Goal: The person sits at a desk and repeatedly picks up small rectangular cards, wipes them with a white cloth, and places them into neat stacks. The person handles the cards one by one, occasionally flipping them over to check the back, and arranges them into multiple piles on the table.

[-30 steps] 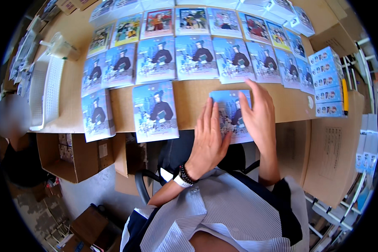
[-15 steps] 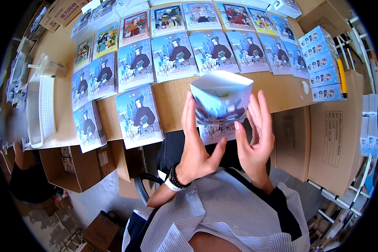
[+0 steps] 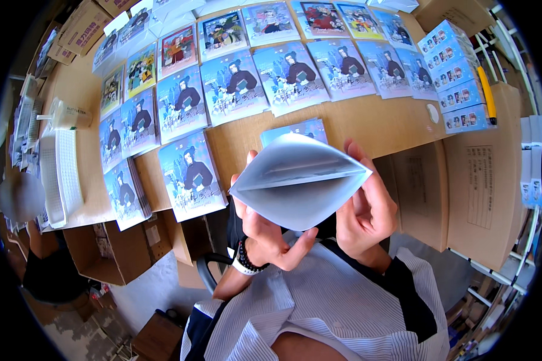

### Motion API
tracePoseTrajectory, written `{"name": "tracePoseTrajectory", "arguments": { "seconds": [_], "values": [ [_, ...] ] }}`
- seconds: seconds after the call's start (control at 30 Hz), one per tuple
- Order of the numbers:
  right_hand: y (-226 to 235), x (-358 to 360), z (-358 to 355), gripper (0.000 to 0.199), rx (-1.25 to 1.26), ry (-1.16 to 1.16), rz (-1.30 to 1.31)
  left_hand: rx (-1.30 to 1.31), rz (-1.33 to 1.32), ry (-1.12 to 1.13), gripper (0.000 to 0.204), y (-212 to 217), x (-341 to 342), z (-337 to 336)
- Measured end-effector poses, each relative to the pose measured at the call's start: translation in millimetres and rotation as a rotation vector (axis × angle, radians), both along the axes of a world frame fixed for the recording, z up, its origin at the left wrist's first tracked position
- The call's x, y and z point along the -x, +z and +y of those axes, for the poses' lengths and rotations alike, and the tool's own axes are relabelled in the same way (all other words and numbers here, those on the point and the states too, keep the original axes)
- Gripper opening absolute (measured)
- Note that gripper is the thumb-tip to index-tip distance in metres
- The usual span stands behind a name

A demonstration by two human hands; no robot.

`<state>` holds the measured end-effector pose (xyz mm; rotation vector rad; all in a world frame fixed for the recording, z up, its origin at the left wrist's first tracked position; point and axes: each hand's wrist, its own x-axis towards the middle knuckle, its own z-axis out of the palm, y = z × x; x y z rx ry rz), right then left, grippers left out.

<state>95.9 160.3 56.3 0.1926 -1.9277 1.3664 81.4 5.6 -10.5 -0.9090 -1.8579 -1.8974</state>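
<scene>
In front of my chest, an illustrated paper pouch [image 3: 298, 207] is held with its wide mouth gaping up toward me. Its pale inner walls show, with a thin straight edge running across inside; I cannot make out what that edge is. My left hand [image 3: 265, 231] curls around the pouch's left side, thumb near the lower lip. The right side is gripped by my right hand [image 3: 367, 210], fingers behind and thumb below. Just beyond the pouch, a small stack of blue printed pieces [image 3: 304, 128] lies on the table, partly hidden by it.
Rows of blue illustrated pouches [image 3: 235, 84] cover the wooden table [image 3: 367, 129], with colourful framed prints [image 3: 223, 35] behind. Stacked light-blue boxes [image 3: 457, 84] with a yellow cutter [image 3: 486, 96] stand right. A white basket [image 3: 63, 177] and a drink cup [image 3: 69, 114] are left. Cartons [image 3: 482, 180] stand beside the table.
The pouch has tipped toward me and its mouth has spread wider, showing its inside. Both hands have closed in on its sides. The view has shifted slightly, and the blue stack behind now shows.
</scene>
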Motion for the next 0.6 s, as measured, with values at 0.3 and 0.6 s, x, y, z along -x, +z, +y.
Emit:
{"name": "tracePoseTrajectory", "arguments": {
  "seconds": [0.3,0.6],
  "values": [
    [-10,7,21,0.053,-0.094,-0.028,-0.037,-0.085,0.006,-0.148,0.109,11,12,15],
    [-22,23,49,0.058,0.368,0.101,-0.266,0.201,-0.303,-0.149,0.077,24,11,9]
  ]
}}
